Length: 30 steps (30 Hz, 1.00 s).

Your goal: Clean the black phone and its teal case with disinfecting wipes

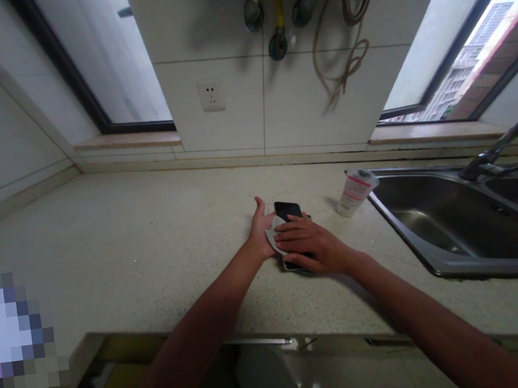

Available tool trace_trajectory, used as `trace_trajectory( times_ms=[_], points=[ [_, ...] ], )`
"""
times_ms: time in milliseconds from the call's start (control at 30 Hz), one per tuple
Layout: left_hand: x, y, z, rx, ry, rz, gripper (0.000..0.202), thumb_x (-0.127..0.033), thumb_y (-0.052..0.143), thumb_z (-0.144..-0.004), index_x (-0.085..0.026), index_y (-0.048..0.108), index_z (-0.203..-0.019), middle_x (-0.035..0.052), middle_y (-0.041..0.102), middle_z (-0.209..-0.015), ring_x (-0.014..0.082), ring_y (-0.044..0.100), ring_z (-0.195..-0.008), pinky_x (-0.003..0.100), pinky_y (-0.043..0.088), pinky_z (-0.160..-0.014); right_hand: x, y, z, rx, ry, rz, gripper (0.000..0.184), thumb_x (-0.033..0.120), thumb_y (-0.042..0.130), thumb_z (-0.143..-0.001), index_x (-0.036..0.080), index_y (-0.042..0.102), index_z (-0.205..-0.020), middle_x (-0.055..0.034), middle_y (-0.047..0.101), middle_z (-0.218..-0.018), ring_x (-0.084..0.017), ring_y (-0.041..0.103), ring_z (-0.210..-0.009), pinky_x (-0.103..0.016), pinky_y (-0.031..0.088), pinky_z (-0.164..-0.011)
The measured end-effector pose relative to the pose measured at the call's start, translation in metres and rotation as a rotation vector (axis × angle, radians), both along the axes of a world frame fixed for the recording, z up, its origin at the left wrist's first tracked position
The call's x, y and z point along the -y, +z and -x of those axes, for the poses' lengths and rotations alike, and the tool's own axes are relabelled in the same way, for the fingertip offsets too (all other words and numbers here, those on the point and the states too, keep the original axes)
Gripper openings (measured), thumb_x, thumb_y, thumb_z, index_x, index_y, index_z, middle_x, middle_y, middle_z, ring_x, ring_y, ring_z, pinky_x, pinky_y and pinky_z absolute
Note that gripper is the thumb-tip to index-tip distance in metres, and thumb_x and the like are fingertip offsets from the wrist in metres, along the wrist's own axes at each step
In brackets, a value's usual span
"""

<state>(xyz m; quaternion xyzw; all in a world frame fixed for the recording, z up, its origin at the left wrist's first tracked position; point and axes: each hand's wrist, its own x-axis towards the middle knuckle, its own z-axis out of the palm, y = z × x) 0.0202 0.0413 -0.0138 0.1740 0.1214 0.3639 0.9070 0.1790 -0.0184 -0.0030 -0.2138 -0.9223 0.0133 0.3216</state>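
Observation:
On the counter, a black smartphone-like slab (288, 209) lies partly under my right hand (310, 244). The right fingers are close together and press on a light grey, round-edged cloth or pad (271, 235) on top of the slab. My left hand (259, 235) rests at the slab's left side, open, with its thumb stretched up and away. The cloth's edge overlaps the left palm; the other left fingers are mostly hidden behind it. Right of both hands stands a whitish plastic cup or tube (355, 191) with pink print, seen tilted.
The speckled pale counter (187, 228) runs along a tiled wall with a socket (211, 95). A steel double sink (432, 217) with a tap (486, 160) is at the right. Pipes, a hose and a looped cord (351, 66) hang above. Windows stand on both sides.

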Motion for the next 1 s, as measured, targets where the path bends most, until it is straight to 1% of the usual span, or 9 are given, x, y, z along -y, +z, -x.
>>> trace_trajectory(
  times_ms=[133,300,367,467,567,700,867,933,1000],
  points=[
    [-0.002,0.006,0.001,-0.070,-0.047,0.020,0.095,-0.076,0.016,-0.089,-0.001,0.057,-0.129,0.0265,0.069,-0.111,0.0368,0.066,-0.110,0.049,0.047,-0.098,0.008,0.006,0.006,-0.018,0.080,-0.019,0.023,0.026,0.061,-0.094,0.020,0.072,-0.113,-0.0067,0.077,-0.107,-0.023,0.065,-0.116,-0.048,0.039,-0.114],
    [-0.005,0.010,0.000,-0.152,0.059,0.022,0.076,-0.057,0.016,-0.099,0.000,0.054,-0.132,0.0255,0.070,-0.110,0.0355,0.067,-0.109,0.051,0.045,-0.102,0.016,0.010,0.011,-0.029,0.139,-0.018,0.016,0.026,0.064,-0.092,0.020,0.073,-0.103,-0.0056,0.077,-0.098,-0.020,0.067,-0.106,-0.045,0.043,-0.109],
    [-0.005,0.010,0.000,-0.177,0.112,0.028,0.068,-0.052,0.021,-0.101,-0.002,0.051,-0.135,0.0241,0.070,-0.112,0.0347,0.067,-0.109,0.052,0.044,-0.102,0.016,0.009,0.011,-0.026,0.142,-0.034,0.016,0.025,0.063,-0.093,0.022,0.073,-0.104,-0.0051,0.077,-0.100,-0.020,0.066,-0.106,-0.045,0.044,-0.109],
    [-0.005,0.011,0.002,-0.184,0.154,0.041,0.066,-0.050,0.021,-0.101,-0.003,0.048,-0.139,0.0243,0.069,-0.115,0.0349,0.067,-0.110,0.053,0.044,-0.102,0.013,0.007,0.008,-0.035,0.149,-0.070,0.021,0.020,0.057,-0.095,0.023,0.071,-0.111,-0.0053,0.076,-0.107,-0.020,0.065,-0.110,-0.046,0.044,-0.108],
    [-0.005,0.012,0.006,-0.159,0.174,0.034,0.068,-0.049,0.021,-0.101,0.001,0.044,-0.142,0.0265,0.068,-0.117,0.0353,0.066,-0.111,0.051,0.044,-0.101,0.010,0.005,0.004,-0.057,0.146,-0.108,0.027,0.015,0.053,-0.095,0.023,0.070,-0.115,-0.0056,0.076,-0.111,-0.021,0.064,-0.112,-0.046,0.047,-0.105],
    [-0.007,0.012,0.012,-0.074,0.199,0.020,0.071,-0.049,0.024,-0.100,0.005,0.041,-0.143,0.0282,0.066,-0.121,0.0351,0.063,-0.117,0.048,0.044,-0.101,0.007,0.004,0.000,-0.099,0.125,-0.120,0.031,0.013,0.057,-0.093,0.025,0.069,-0.119,-0.0053,0.076,-0.112,-0.021,0.064,-0.112,-0.046,0.050,-0.101],
    [-0.009,0.013,0.018,-0.023,0.248,0.055,0.067,-0.048,0.026,-0.100,-0.002,0.040,-0.146,0.0249,0.065,-0.125,0.0356,0.063,-0.116,0.054,0.043,-0.100,0.000,0.001,-0.005,-0.205,0.067,-0.053,0.036,0.018,0.064,-0.092,0.031,0.068,-0.124,-0.0048,0.075,-0.115,-0.022,0.068,-0.109,-0.048,0.052,-0.101],
    [-0.010,0.013,0.019,-0.043,0.277,0.074,0.066,-0.048,0.025,-0.100,-0.003,0.042,-0.146,0.0244,0.066,-0.123,0.0361,0.065,-0.110,0.055,0.044,-0.098,-0.003,0.000,-0.007,-0.263,0.036,-0.006,0.034,0.020,0.067,-0.090,0.033,0.070,-0.121,-0.0043,0.076,-0.114,-0.021,0.069,-0.107,-0.047,0.053,-0.101],
    [-0.010,0.013,0.019,-0.061,0.315,0.089,0.067,-0.048,0.024,-0.100,-0.002,0.044,-0.144,0.0241,0.067,-0.120,0.0345,0.067,-0.105,0.052,0.046,-0.097,-0.005,-0.001,-0.008,-0.327,-0.003,0.079,0.028,0.022,0.069,-0.089,0.034,0.074,-0.114,-0.0041,0.076,-0.112,-0.022,0.069,-0.106,-0.046,0.054,-0.098]
  ],
)
